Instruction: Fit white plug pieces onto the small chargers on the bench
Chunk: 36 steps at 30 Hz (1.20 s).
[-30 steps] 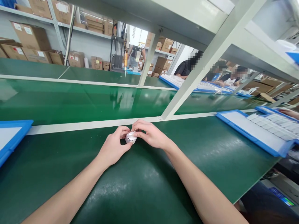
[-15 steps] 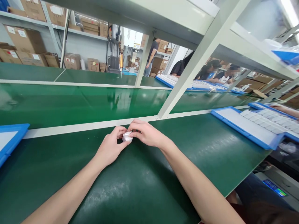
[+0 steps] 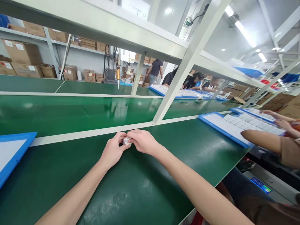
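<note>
A small white plastic piece [image 3: 127,141], blocky like a plug adapter, is held just above the green worktop [image 3: 131,187]. My left hand [image 3: 114,147] pinches it from the left, thumb along its near side and fingers behind. From the right, my right hand [image 3: 142,141] has its thumb and fingers closed on the piece's upper right side. My fingers cover much of it, so its details and anything small between my right fingertips cannot be made out.
At the right lies a blue-edged tray [image 3: 225,129] with rows of white pieces, a co-worker's arm [image 3: 262,139] over it. Another blue tray [image 3: 17,153] sits at the left. A slanted metal post [image 3: 173,84] rises beyond my hands, beside a green conveyor strip [image 3: 70,109].
My view has shifted upward and to the right. Both hands stay on the white piece, the right hand now covering more of it. A co-worker's arm has come into view over the right tray.
</note>
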Tool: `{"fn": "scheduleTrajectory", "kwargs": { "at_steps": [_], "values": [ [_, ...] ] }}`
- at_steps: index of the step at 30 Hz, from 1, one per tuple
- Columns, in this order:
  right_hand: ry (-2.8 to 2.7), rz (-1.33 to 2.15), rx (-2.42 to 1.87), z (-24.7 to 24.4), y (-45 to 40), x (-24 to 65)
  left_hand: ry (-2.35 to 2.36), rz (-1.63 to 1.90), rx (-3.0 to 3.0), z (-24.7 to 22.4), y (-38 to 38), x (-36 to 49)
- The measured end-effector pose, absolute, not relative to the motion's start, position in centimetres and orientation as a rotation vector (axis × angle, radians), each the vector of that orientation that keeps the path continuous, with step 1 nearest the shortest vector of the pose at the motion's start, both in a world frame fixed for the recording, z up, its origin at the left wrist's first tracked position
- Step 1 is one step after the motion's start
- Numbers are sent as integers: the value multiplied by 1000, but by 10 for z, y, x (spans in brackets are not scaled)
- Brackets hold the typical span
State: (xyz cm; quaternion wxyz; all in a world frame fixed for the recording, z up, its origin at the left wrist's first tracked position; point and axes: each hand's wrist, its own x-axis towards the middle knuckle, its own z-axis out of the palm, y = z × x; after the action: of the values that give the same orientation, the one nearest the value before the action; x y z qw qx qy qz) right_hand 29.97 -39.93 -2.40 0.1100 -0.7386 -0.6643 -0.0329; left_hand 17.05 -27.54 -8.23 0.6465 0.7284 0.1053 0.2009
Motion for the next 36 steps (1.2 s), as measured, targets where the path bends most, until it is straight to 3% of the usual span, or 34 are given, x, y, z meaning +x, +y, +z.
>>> {"fn": "scheduleTrajectory", "kwargs": {
  "at_steps": [14, 23, 27, 33, 36],
  "values": [
    [-1811, -73, -2350, -27, -450, 298, 102, 210, 1653, -95, -284, 163],
    [-861, -228, -2730, 8, -610, 408, 211, 91, 1785, -114, -271, 176],
    [-447, -274, -2760, 2, -651, 426, 242, 86, 1789, -114, -272, 177],
    [-53, -466, -2623, -19, -643, 421, 264, 79, 1818, -106, -273, 171],
    [-131, -576, -2509, -27, -604, 402, 259, 113, 1831, -102, -275, 171]
  ]
}}
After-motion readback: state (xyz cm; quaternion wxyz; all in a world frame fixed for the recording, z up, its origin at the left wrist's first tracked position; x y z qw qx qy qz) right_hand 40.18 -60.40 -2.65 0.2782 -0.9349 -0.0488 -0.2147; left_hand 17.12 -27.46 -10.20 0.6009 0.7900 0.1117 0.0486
